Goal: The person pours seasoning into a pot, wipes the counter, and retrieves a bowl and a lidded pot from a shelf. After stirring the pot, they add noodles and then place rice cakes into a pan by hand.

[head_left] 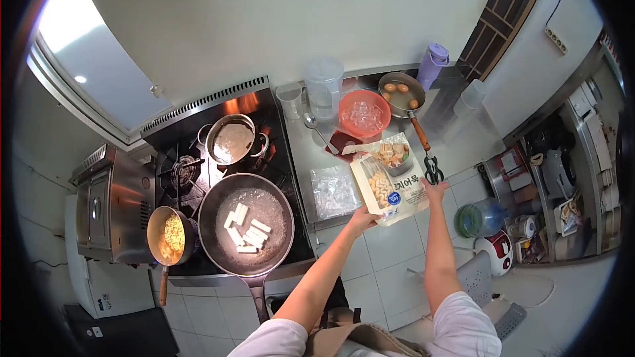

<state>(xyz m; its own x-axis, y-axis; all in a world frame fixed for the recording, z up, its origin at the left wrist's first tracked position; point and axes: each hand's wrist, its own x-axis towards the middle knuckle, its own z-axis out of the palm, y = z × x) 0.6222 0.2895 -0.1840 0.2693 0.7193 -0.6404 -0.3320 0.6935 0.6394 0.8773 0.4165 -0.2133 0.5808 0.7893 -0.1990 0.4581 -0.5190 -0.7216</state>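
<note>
A white fish cake package (397,192) with pictures of food on its front is held in front of me, tilted at the counter's front edge. My left hand (362,220) is closed on its lower left corner. At the lower right edge, my right hand (434,191) is closed on the package. Black-handled scissors (433,170) show just above the right fingers; I cannot tell whether that hand grips them too. A clear plastic bag (334,192) lies on the counter left of the package, and a dark red packet (342,145) lies behind it.
The stove at left carries a large pan (246,198) with white sticks in liquid, a steel pot (231,140) and a small pan of noodles (167,241). Behind the package stand a red bowl (364,129), a pan with eggs (405,114), a clear pitcher (324,96) and a spoon (320,131).
</note>
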